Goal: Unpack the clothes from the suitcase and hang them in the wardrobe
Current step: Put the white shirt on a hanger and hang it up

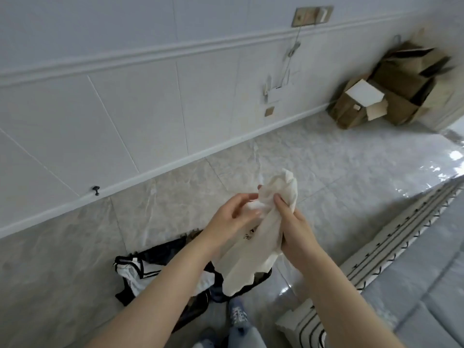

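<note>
Clothes in question: a white garment (253, 237) held up at frame centre, bunched at its top and hanging down over the open suitcase (175, 277), which lies on the floor (326, 159) at about 7 o'clock. The left hand (233, 217) pinches the bunched cloth from the 9 o'clock side; the right hand (293, 227) grips it from 3 o'clock, fingers curled round the fabric. More black-and-white clothing (135, 272) sits in the suitcase. Cardboard boxes (381, 96) are stacked against the wall (125, 96) at 2 o'clock. Striped bedding (376, 247) runs along 4 o'clock.
</note>
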A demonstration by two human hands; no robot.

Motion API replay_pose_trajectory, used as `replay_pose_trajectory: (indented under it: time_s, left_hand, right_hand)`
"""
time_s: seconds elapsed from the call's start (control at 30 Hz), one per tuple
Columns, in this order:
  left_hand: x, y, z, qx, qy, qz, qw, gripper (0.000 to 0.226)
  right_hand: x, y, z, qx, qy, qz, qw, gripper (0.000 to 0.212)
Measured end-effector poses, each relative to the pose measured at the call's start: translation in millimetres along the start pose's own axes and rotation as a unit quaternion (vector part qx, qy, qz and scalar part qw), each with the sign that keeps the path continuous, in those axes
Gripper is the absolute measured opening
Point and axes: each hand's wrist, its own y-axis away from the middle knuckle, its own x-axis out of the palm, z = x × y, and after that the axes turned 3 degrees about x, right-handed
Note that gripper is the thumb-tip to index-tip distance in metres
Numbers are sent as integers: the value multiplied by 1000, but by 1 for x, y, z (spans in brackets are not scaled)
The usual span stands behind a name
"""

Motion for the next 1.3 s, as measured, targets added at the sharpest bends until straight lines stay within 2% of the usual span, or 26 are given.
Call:
replay_pose_trajectory:
  time_s: [0.13,0.2,0.27,0.37,0.43,0.47,0.57,0.63,0.7,0.83,0.9,1.0,1.07,1.13,1.2,1.3]
  left_hand:
    - [15,15,-4,2,-21,21,1000,17]
    - [19,19,-7,-8,8,52,999,27]
    - [22,23,-7,-57,21,119,991,42]
    - [35,29,-10,-126,76,216,965,50]
    - [43,30,-8,-154,148,213,953,50]
    - [48,30,-7,-138,144,203,959,49]
    - [56,30,-6,-35,40,185,981,43]
    - [66,32,-8,20,-30,198,979,35]
    - [73,31,-12,21,-70,204,976,25]
    - [97,34,-12,-6,-145,285,948,19]
    - [114,35,-6,-12,-215,325,921,32]
    - [142,44,4,-10,-299,382,874,22]
    - [162,49,17,-8,-325,400,857,25]
    - [182,47,32,21,-375,376,847,25]
    - [200,44,42,28,-410,322,853,6]
    - [226,42,48,46,-441,250,861,13]
  right_hand:
    - [-10,25,17,-55,26,8,998,27]
    - [-16,38,21,-82,62,-14,995,23]
    - [-21,50,23,-96,89,-24,991,21]
    - [-29,72,23,-99,66,-53,992,18]
    - [-33,83,20,-98,41,-83,991,14]
    - [-35,89,18,-107,38,-101,988,12]
    - [-42,105,13,-136,21,-174,975,15]
    - [-51,120,8,-162,8,-229,960,39]
    - [-56,128,5,-188,18,-249,950,53]
    - [-67,160,-5,-222,75,-244,941,19]
    - [-74,176,-12,-227,93,-232,941,16]
    - [-87,199,-19,-220,84,-264,935,16]
    - [-97,214,-20,-219,50,-306,925,19]
    - [-108,230,-21,-230,15,-337,913,19]
    - [-123,244,-22,-232,-19,-390,891,14]
    - [-155,270,-25,-232,-101,-503,827,24]
